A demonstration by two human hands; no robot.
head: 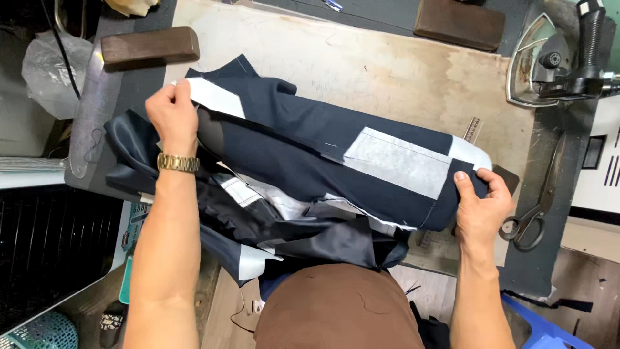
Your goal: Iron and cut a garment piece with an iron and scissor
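Note:
A dark navy garment piece (303,148) with pale grey interfacing patches lies stretched across a worn padded pressing board (387,71). My left hand (171,116), with a gold watch on the wrist, pinches the garment's upper left edge by a white strip. At the garment's right end my right hand (481,203) grips the fabric next to a grey patch (397,161). More navy cloth and lining (284,232) bunch below, toward my lap.
A steam iron (562,58) rests at the top right. Black scissors (539,203) lie on the dark mat at the right. Two wooden blocks, one (150,46) at upper left and another (460,22) at the top. A clear curved ruler (87,116) at left.

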